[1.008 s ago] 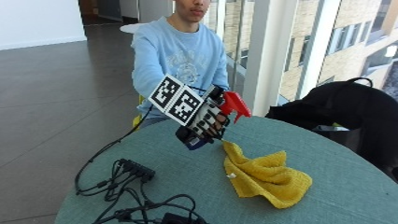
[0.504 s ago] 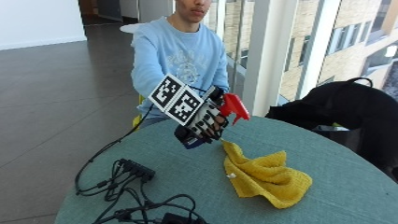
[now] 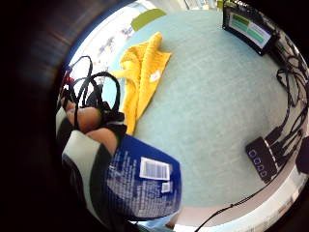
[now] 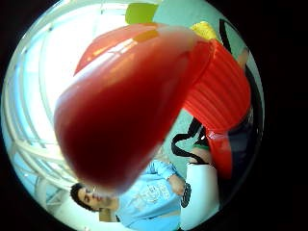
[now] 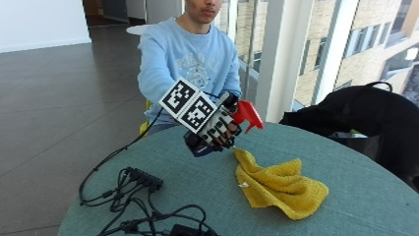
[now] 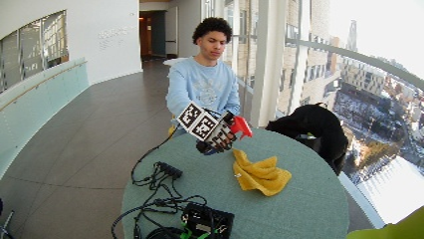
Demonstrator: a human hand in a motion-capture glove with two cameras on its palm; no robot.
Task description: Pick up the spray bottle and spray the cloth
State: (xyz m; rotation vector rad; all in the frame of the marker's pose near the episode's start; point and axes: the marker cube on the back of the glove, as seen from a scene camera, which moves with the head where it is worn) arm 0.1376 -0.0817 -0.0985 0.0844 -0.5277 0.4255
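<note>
Spray bottle [image 5: 225, 129] higher in hand [image 5: 219, 129]

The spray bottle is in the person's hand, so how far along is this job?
The pick-up looks done: the gloved right hand grips the spray bottle clear above the table. In hand is the aiming, with the red spray head turned towards the yellow cloth, which lies crumpled on the table. Spraying is left: no mist or wet patch shows on the cloth.
</note>
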